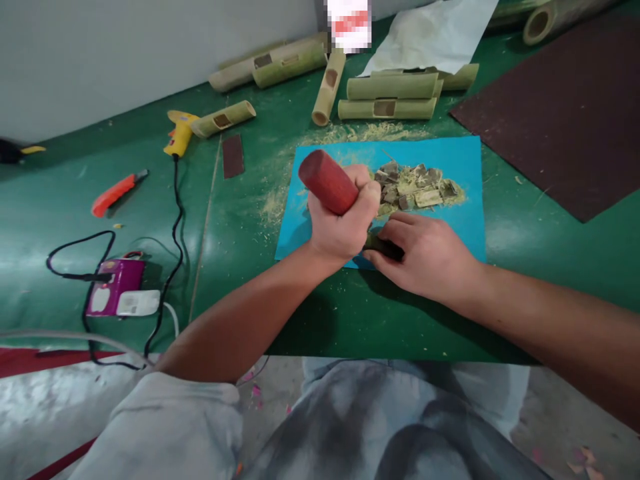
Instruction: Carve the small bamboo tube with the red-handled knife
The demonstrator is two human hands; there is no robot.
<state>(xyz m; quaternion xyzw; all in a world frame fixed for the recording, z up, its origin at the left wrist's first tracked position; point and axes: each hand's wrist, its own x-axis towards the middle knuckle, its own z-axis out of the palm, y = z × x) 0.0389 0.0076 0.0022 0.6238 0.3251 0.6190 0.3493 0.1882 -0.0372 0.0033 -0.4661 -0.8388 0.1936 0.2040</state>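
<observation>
Tabletop [530, 250]: scraps [417, 187] near tube [377, 244] (bamboo, apparently).

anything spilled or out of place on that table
Yes: pale dust and shavings lie on the green table past the far and left edges of the blue sheet. That looks like spillage, since the chip heap sits on the sheet.

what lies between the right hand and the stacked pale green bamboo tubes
In the head view, a heap of brown and tan scraps on a flat blue sheet, then pale shavings.
</observation>
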